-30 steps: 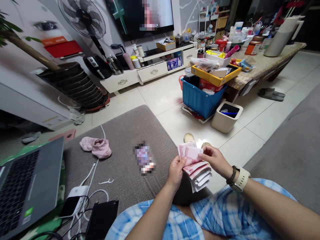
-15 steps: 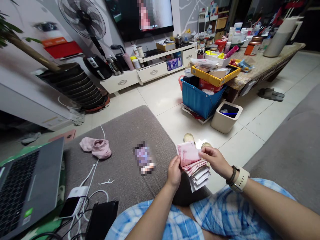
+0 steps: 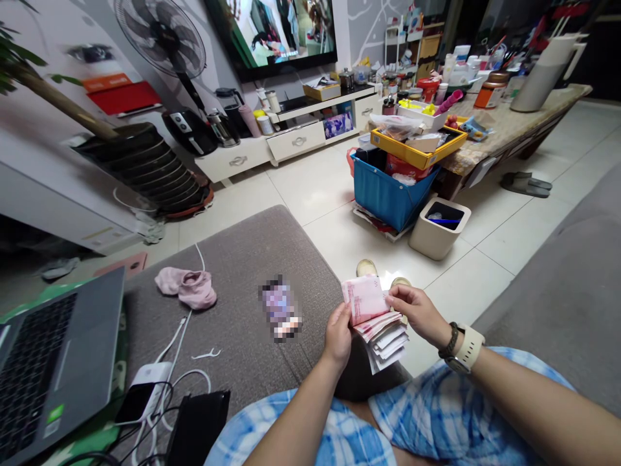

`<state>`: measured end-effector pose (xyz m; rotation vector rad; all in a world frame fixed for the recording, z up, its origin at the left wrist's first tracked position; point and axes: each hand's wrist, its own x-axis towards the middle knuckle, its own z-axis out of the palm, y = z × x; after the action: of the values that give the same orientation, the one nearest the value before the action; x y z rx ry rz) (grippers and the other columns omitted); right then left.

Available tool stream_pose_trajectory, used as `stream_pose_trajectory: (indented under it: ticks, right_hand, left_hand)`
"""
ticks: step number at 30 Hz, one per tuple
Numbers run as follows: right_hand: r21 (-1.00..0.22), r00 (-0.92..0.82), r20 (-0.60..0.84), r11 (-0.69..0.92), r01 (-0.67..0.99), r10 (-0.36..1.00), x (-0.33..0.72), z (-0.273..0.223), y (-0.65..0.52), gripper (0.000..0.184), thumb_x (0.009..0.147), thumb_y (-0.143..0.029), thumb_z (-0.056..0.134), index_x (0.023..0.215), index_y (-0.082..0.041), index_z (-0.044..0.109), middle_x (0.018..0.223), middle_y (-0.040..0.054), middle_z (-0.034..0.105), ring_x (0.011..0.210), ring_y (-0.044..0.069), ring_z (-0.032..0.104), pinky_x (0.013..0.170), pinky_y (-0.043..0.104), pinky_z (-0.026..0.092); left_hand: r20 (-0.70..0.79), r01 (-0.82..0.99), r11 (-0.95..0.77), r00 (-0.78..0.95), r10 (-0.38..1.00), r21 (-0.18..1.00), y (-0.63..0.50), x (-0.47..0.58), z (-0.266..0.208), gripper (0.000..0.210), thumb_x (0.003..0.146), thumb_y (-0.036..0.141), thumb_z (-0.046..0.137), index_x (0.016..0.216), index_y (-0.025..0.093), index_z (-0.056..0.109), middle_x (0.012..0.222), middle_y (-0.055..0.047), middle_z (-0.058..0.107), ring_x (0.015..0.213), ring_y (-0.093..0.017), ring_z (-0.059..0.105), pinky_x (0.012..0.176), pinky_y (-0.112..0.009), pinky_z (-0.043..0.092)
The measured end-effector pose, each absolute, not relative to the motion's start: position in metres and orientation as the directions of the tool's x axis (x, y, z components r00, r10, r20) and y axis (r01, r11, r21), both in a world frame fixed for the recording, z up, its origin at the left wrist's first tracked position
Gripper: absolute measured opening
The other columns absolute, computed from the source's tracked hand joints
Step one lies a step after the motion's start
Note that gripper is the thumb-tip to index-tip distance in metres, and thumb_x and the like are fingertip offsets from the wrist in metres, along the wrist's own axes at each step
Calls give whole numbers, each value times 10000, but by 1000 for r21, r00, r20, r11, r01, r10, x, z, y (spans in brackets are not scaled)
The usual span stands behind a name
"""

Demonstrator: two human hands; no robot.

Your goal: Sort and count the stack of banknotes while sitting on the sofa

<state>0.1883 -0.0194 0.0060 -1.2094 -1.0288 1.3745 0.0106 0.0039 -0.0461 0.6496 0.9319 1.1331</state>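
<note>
A stack of pink banknotes (image 3: 366, 299) is fanned out above my lap, its lower notes spreading downward in pale layers. My left hand (image 3: 338, 333) grips the stack at its left side, thumb on top. At the upper right edge of the notes, my right hand (image 3: 413, 310) pinches the top banknote between thumb and fingers; the fingertips partly cover that edge. A watch (image 3: 464, 349) and a dark bracelet are on the right wrist. Left of my hands, a blurred-out phone (image 3: 280, 307) lies on the grey sofa seat (image 3: 242, 259).
On the seat at left are a laptop (image 3: 63, 362), pink cloth (image 3: 187, 287), white cables, a charger (image 3: 145, 391) and a black case (image 3: 198, 427). Beyond my hands stand a beige bin (image 3: 439, 226), a blue basket (image 3: 388, 191) and a cluttered table (image 3: 524, 120).
My hands and the banknotes stay almost in place, with only a slight shift of the top note. The television picture has changed.
</note>
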Motion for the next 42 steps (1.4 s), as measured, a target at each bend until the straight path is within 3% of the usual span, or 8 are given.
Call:
stream_pose_trajectory:
  ticks: [14, 42]
  right_hand:
    - [-980, -19, -144, -146, -137, 989, 188, 5, -20, 348, 743, -490, 716, 714, -173, 575, 637, -31, 492, 582, 105, 408, 541, 253, 314]
    - [-975, -19, -168, -169, -143, 986, 187, 8, -21, 381, 718, -528, 719, 715, -177, 570, 636, -30, 488, 584, 111, 403, 549, 258, 313]
  left_hand:
    - [-287, -435, 319, 139, 948, 842, 4, 11, -44, 343, 681, 466, 750, 832, 159, 735, 826, -42, 734, 789, -187, 646, 795, -300, 494]
    - [-291, -425, 326, 147, 945, 844, 3, 11, -40, 373, 668, 471, 756, 853, 149, 727, 853, -56, 741, 832, -220, 668, 857, -356, 492]
